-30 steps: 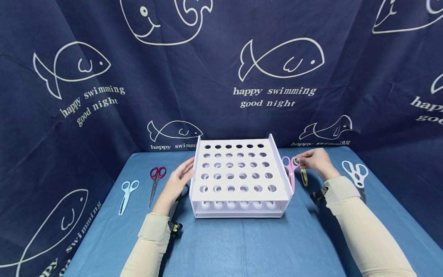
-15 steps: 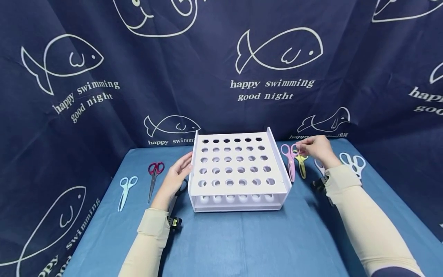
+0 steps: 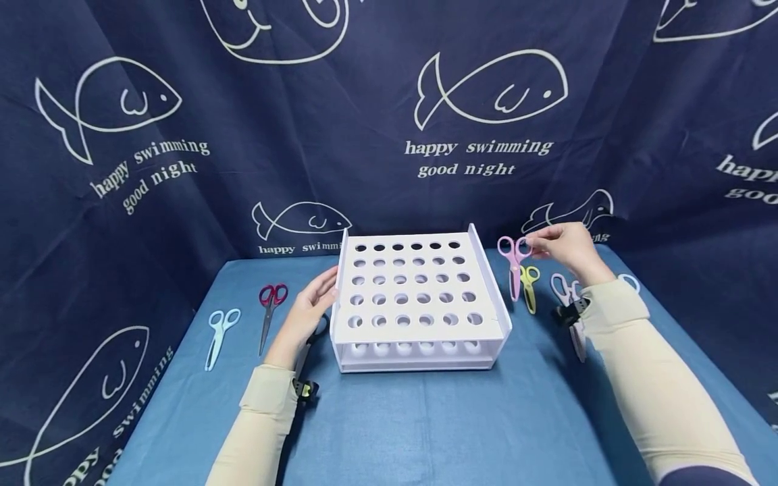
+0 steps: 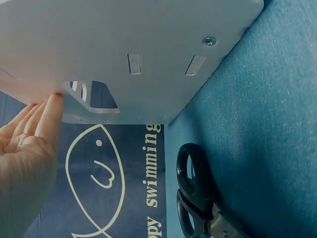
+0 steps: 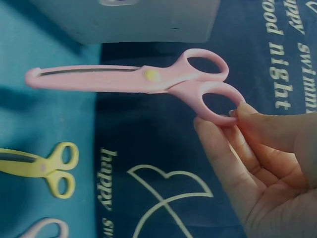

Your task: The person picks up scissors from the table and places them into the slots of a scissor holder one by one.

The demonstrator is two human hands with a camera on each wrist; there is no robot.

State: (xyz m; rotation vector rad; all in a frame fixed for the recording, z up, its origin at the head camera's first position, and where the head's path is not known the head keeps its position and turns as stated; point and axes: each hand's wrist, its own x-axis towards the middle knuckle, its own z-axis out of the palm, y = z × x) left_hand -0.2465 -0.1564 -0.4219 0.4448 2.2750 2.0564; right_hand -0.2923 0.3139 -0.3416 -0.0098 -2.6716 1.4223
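Note:
A white rack point(image 3: 425, 335) with rows of round holes stands mid-table in the head view. My left hand point(image 3: 306, 314) rests its nearly straight fingertips against the rack's left side panel, also seen in the left wrist view. Beyond the rack's right side, my right hand point(image 3: 568, 250) pinches one handle ring of pink scissors point(image 5: 119, 82) between thumb and fingers. They hang raised off the table, blades pointing down, apart from the rack. Yellow scissors point(image 3: 529, 290) lie just below and right of them.
Light blue scissors point(image 3: 215, 347) and red-handled scissors point(image 3: 265, 327) lie at left. Black-handled scissors point(image 4: 198, 183) lie beside the rack, under my left wrist. Lilac scissors point(image 3: 578, 344) and white scissors point(image 3: 633, 281) are partly hidden by my right arm. A dark fish-patterned curtain point(image 3: 377, 135) stands behind.
The pink scissors have risen off the table in my right hand, moving up and slightly right. More of the yellow and lilac scissors shows. My left hand stays against the rack.

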